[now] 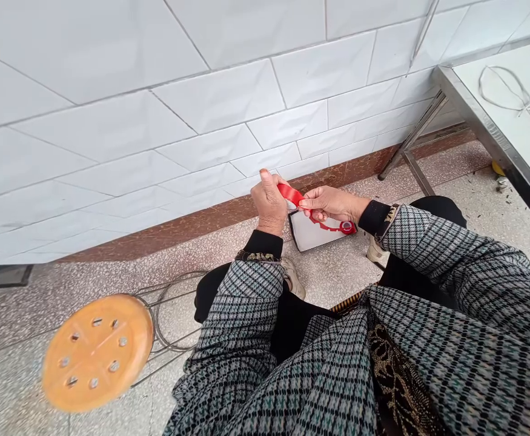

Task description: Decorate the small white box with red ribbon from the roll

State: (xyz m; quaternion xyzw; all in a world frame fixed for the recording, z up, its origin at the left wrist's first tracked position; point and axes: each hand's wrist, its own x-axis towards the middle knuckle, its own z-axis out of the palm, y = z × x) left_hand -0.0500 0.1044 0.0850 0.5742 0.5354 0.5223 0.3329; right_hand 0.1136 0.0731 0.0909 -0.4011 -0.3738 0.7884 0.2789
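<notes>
My left hand (pixel 269 203) is closed around one end of a red strip of tape (pixel 289 194), held up in front of my knees. My right hand (pixel 331 204) pinches the same strip a little further along; a twisted length of it trails down to a small red tape roll (pixel 347 227) hanging near my right wrist. Below both hands a white flat box with a dark edge (pixel 312 233) lies on the speckled floor. Both arms wear checked sleeves with black cuffs.
An orange round stool (pixel 96 351) with a wire frame stands at the lower left. A steel table (pixel 496 130) with white cables (pixel 505 91) on top is at the right. A white tiled wall (pixel 155 121) runs close ahead.
</notes>
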